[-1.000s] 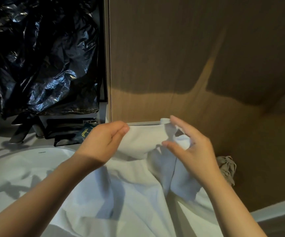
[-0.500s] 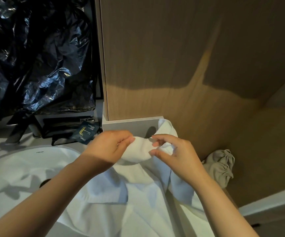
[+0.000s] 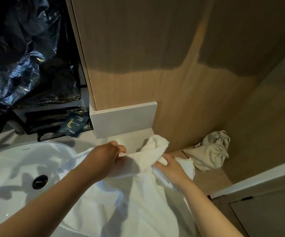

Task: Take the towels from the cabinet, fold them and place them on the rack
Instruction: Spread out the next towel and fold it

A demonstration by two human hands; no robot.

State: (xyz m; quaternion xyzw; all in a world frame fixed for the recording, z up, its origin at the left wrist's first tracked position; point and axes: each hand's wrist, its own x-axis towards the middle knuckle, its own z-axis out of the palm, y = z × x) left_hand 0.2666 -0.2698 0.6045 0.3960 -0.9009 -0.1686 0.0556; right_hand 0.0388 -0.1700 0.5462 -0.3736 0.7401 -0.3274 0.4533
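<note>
Fingers point(image 3: 121, 149) of the left hand point(image 3: 107, 156) curl round the upper edge of the white towel point(image 3: 138, 202), pinching a bunched fold. The right hand point(image 3: 170, 168) grips the same raised edge just beside it, fingertips tucked into the cloth. From both hands the towel spills towards the near edge of the table point(image 3: 128, 138), covering the right rim of the sink point(image 3: 10, 168), whose dark drain point(image 3: 40, 181) shows. A beige drawstring pouch point(image 3: 210, 151) sits in the far right corner against the wooden wall point(image 3: 138, 48).
</note>
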